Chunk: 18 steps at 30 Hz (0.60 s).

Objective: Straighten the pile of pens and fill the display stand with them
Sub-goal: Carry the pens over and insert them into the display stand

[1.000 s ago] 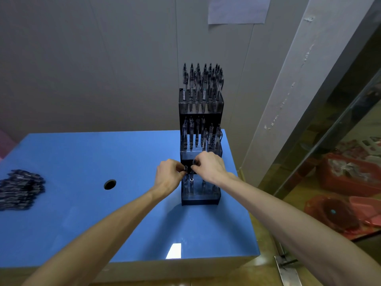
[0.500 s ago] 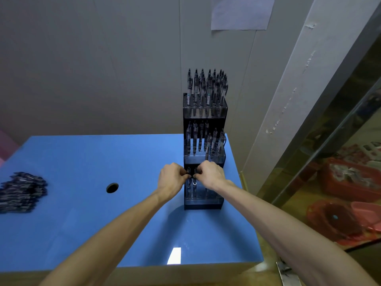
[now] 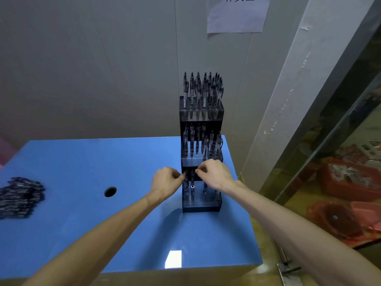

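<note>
Both hands at the lowest tier of the pen stand

On the glossy blue table [image 3: 82,203], the tall dark three-tier display stand [image 3: 201,118] stands far right; loose dark pens [image 3: 19,196] lie far left. Left hand [image 3: 166,182] pinches a stand pen [image 3: 185,178]; right hand [image 3: 214,174] pinches another [image 3: 192,178].

Both bare forearms reach forward and converge, wrists raised above the surface. The left hand [image 3: 166,181] has its fingers curled, thumb and fingertips pinched together at its right edge. The right hand [image 3: 214,173] is curled likewise, fingertips pinched toward the left, knuckles up.
</note>
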Motion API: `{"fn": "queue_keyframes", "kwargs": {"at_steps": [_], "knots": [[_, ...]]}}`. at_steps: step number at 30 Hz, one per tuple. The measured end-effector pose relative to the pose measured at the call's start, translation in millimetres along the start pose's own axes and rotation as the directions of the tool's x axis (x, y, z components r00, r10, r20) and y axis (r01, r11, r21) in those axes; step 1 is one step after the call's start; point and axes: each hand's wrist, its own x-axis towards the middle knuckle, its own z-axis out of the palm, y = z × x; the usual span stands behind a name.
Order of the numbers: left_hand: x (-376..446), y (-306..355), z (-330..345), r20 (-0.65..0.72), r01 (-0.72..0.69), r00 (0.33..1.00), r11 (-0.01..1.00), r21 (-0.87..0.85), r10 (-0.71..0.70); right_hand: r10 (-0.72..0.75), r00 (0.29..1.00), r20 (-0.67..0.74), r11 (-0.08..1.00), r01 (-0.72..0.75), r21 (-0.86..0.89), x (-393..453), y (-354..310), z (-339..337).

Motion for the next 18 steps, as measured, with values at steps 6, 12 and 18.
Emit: {"fn": "queue_keyframes", "kwargs": {"at_steps": [6,12,18], "knots": [[-10,12,-3,0.022,0.007,1.000,1.000,0.015,-0.007,-0.028,0.999,0.037,1.000,0.027,0.012,-4,-3,0],[-18,17,-4,-0.031,0.057,0.998,0.980,0.191,-0.052,-0.094,0.995,0.029,0.994,0.096,-0.057,-7,5,7],[-19,10,-38,-0.120,0.015,0.992,0.918,0.396,0.036,-0.312,0.948,-0.058,0.942,0.300,-0.152,1,-19,-18]]}}
